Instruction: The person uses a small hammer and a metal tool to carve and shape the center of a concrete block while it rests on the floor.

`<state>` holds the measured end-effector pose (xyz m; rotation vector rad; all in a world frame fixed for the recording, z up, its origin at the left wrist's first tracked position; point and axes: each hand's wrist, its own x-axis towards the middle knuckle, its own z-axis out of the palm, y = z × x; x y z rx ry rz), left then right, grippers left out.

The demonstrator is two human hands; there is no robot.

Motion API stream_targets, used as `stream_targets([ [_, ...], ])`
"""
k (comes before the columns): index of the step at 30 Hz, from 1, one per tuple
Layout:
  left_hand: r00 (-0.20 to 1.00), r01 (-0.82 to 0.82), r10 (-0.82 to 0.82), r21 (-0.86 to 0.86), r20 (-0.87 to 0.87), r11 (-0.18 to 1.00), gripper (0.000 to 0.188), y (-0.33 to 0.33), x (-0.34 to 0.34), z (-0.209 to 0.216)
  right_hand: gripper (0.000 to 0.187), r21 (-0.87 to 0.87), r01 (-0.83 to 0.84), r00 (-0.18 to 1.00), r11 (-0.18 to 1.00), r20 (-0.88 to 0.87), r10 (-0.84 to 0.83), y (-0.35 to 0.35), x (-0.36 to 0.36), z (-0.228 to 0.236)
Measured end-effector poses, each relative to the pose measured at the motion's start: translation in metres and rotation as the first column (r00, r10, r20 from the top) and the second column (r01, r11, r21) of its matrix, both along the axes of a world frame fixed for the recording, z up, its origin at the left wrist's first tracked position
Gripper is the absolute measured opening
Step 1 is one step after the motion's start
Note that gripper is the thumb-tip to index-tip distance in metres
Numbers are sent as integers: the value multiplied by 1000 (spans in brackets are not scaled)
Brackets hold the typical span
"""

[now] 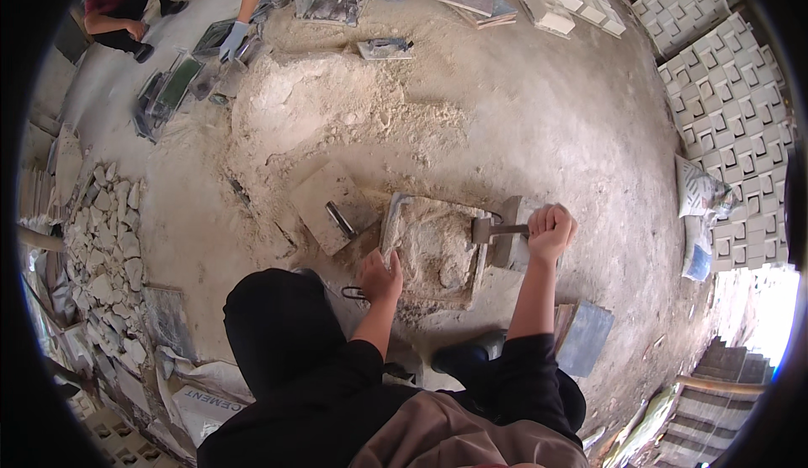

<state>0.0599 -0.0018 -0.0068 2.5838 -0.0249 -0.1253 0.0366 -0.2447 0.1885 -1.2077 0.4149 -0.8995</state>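
At lower left we see a white paper sack with blue lettering [204,401] lying flat on the dusty concrete floor [547,123], just beside a heap of broken pale tile shards [109,249]. At the right edge a white patterned sack [700,192] leans against stacked rows of white relief-moulded square tiles [732,106], with a blue-and-white bag [697,253] just below it.

At centre we see the square metal mould frame [396,215], open at the top and filled with a pale, crumbly sandy mix [433,245]. Our left hand [380,276] rests at its near left corner, fingers curled together on the frame's edge. Our right hand [551,231] is at the frame's right side, fingers clamped around the handle of a small grey-headed metal hammer [488,231], whose head touches the right wall of the frame. A flat grey square plate with a dark handle [332,207] lies just left of the mould.

At upper left another person's gloved hand [232,39] reaches among flat metal trays [172,85] on the floor.
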Motion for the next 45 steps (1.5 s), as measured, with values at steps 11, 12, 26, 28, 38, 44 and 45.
stream_targets([
  [11,1000,19,-19,-26,10,999,43,2,0,-4,27,-364,31,999,931,39,-19,36,9,-6],
  [12,1000,21,-21,-40,-18,999,42,-1,0,-2,27,-354,13,1000,935,5,-12,33,11,0],
  [26,999,2,1,-102,35,995,40,-4,-3,11,27,-397,26,990,918,-114,-77,39,21,6],
  [28,999,9,-4,-103,48,995,40,-2,-2,5,27,-388,52,989,920,-109,-101,43,25,8],
  [38,1000,-11,11,-95,-2,995,41,-2,-4,9,16,-654,3,1000,756,0,-4,100,-30,-37],
  [44,999,-25,20,-118,-43,993,41,1,-3,3,16,-808,-175,984,562,-160,77,134,-35,-50],
  [45,998,-17,10,-117,-60,993,41,0,-3,4,16,-816,-206,978,541,-187,91,135,-35,-50],
])
